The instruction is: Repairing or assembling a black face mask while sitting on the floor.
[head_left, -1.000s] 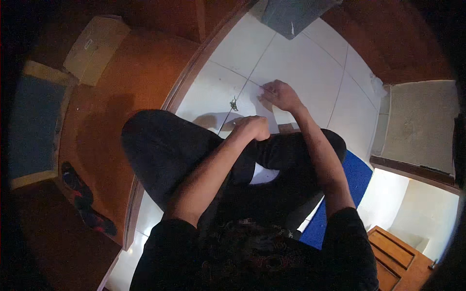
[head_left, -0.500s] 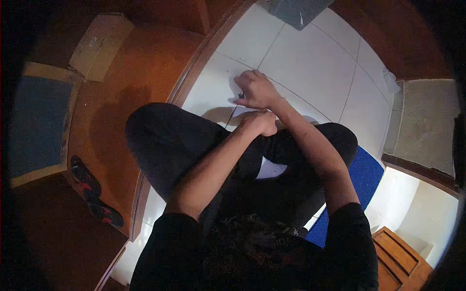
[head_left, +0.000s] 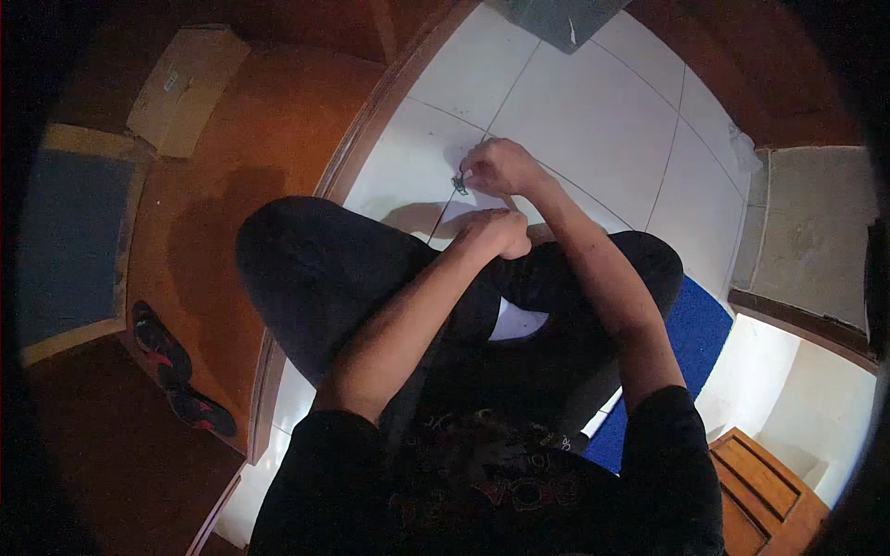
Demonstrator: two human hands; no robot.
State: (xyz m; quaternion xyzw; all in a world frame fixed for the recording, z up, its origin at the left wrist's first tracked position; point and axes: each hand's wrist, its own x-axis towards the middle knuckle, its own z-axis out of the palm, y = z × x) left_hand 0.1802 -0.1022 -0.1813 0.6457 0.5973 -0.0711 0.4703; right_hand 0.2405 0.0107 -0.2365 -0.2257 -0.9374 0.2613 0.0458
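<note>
Fingers of the right hand [head_left: 503, 169] bend down to a small, dark, tangled-looking object [head_left: 459, 183] on the glossy white tiled floor [head_left: 593, 93], at twelve o'clock from the middle of the view. The hand lies toward the object's three o'clock, fingertips right at its edge; whether they pinch it or merely touch it, I cannot tell. Just beside, at the right hand's six o'clock, the left hand [head_left: 499, 233] is curled into a fist (anything inside it would be hidden), near the black-trousered legs [head_left: 324, 269], which are folded with knees spread.

Farther out, a flat brown cardboard piece [head_left: 190, 88] lies at ten o'clock, and a pair of black slippers with red markings [head_left: 199, 408] at eight, both on an orange-brown wooden surface [head_left: 260, 120]. A bright blue mat [head_left: 691, 352] sits at four o'clock, and a dark grey, flat-sided object [head_left: 561, 18] at one, partly cut off by the upper edge.
</note>
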